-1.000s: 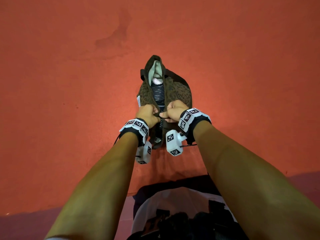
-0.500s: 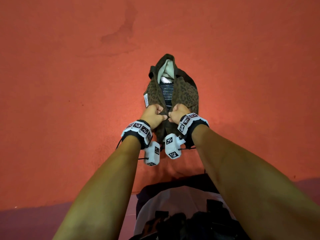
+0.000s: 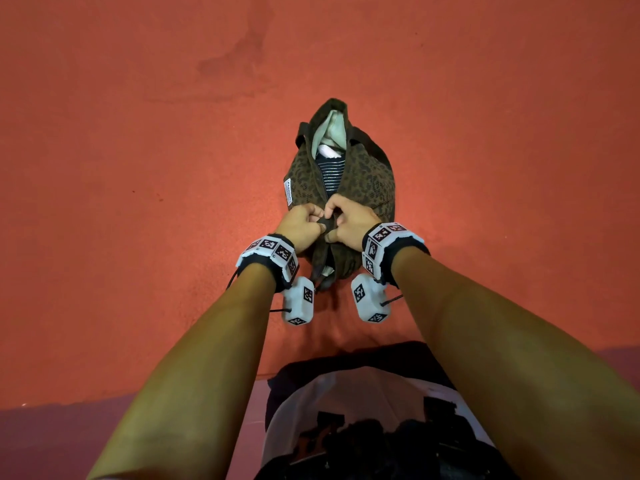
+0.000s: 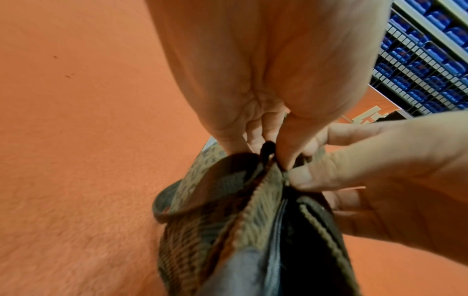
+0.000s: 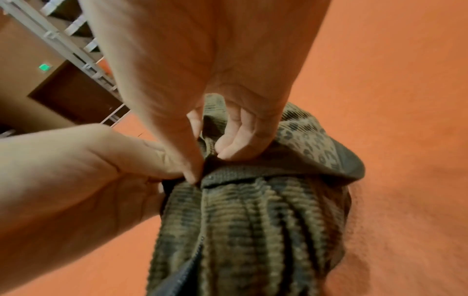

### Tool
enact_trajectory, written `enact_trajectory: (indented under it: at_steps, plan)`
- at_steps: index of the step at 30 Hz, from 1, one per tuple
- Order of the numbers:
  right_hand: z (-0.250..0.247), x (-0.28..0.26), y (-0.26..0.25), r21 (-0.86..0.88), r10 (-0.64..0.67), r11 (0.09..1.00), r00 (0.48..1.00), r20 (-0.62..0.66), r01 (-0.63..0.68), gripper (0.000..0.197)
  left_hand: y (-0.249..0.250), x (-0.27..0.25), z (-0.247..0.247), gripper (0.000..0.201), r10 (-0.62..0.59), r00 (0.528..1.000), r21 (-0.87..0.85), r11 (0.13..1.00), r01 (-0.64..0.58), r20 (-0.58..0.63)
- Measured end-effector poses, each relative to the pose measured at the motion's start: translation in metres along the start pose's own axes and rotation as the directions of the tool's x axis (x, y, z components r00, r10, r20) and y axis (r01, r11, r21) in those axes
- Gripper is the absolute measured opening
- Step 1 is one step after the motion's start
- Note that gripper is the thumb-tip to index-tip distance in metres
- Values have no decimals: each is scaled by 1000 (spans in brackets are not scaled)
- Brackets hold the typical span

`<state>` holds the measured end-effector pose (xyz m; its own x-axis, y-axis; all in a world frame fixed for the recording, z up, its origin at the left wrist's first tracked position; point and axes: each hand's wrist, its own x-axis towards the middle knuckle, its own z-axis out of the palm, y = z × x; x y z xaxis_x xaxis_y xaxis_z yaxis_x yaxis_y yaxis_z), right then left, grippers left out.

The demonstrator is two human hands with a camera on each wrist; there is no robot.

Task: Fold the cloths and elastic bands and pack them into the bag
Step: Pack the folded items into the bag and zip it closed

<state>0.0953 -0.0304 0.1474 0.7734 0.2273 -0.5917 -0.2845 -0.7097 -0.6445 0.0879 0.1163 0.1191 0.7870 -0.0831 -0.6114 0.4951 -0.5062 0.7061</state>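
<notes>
Here, a leopard-print corduroy bag (image 3: 367,183) lies on a broad orange-red floor (image 3: 138,202), its long axis running away from the person, with bare floor all around it on every side. Both hands meet at the near part of the bag's mouth. The left hand (image 3: 302,227) has its fingers curled and pinches a small dark pull tab (image 3: 325,223), while the right hand (image 3: 349,221) pinches the corduroy edge just beside it, thumbs touching. Towards the person from the hands the zipper (image 4: 274,250) looks closed; beyond them the mouth gapes, showing a striped cloth (image 3: 331,174) and, further in, a pale cloth (image 3: 333,130) at the far end. A white label (image 3: 288,191) sits on the bag's left side. Far off, shelving with blue items (image 4: 425,58) stands at the floor's edge.
</notes>
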Motion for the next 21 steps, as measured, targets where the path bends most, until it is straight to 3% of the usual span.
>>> enact_trajectory:
  at_steps: [3, 8, 15, 18, 21]
  plan:
    - [1, 0, -3, -125, -25, 992, 1000, 19, 27, 30, -1, -9, -1, 29, 4, 1000, -103, 995, -4, 0]
    - [15, -6, -6, -231, -84, 971, 991, -102, 59, 24, -12, -19, 3, 43, 16, 999, -212, 977, -23, -33]
    - [22, -19, -13, -476, -171, 852, 975, 141, 218, 39, -27, -28, 3, 53, 51, 998, -269, 961, -61, -47]
    - [27, -24, -18, -554, -168, 808, 979, 114, 203, 28, -34, -34, 4, 59, 55, 995, -326, 942, -78, -80]
    - [33, -26, -18, -535, -139, 832, 989, 57, 148, 25, -44, -42, 4, 49, 99, 980, -286, 947, -147, -175]
